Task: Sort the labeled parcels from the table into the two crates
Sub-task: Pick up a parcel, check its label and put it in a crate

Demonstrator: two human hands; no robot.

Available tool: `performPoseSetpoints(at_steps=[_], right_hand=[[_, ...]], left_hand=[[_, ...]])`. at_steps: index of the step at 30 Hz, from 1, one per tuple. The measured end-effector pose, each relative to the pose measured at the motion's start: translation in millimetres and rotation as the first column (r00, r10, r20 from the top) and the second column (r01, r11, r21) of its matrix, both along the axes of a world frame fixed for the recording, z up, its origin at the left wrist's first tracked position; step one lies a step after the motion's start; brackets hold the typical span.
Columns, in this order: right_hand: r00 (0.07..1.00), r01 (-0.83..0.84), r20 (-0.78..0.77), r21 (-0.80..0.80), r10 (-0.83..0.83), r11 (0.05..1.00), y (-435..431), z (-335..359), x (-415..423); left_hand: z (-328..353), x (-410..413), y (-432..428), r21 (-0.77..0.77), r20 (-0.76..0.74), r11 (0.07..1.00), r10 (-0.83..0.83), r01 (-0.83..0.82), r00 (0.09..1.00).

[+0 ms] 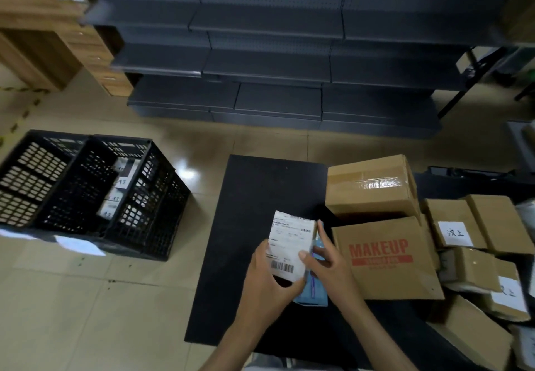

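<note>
I hold a small parcel (292,244) with a white shipping label and barcode over the black table (254,197). My left hand (267,281) grips its lower left edge. My right hand (327,260) holds its right side, thumb on the label. The parcel's blue side shows below the label. Two black slatted crates stand on the floor to the left: the left crate (31,173) looks empty, the right crate (150,197) holds several small labeled parcels (118,188). More brown labeled parcels (454,226) lie piled at the table's right.
A cardboard box printed MAKEUP (385,257) and a taped cardboard box (373,185) stand just right of my hands. Dark grey shelving (275,66) runs along the back. A wooden desk (49,37) stands at the far left. A white paper (78,244) lies before the crates.
</note>
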State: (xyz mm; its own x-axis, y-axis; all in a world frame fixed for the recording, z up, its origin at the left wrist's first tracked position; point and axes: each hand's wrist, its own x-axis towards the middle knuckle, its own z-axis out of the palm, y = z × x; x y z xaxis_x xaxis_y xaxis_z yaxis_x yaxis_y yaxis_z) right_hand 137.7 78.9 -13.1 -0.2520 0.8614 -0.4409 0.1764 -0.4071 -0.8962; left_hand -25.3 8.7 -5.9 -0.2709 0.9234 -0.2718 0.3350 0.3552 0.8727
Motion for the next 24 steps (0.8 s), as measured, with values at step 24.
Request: performPoseSetpoints(at_steps=[24], right_hand=[[0.967,-0.253,0.015,0.078,0.253,0.964,23,28,72]], left_hand=[[41,-12,37,0.070,0.239,0.974,-0.225,0.214,0.945]])
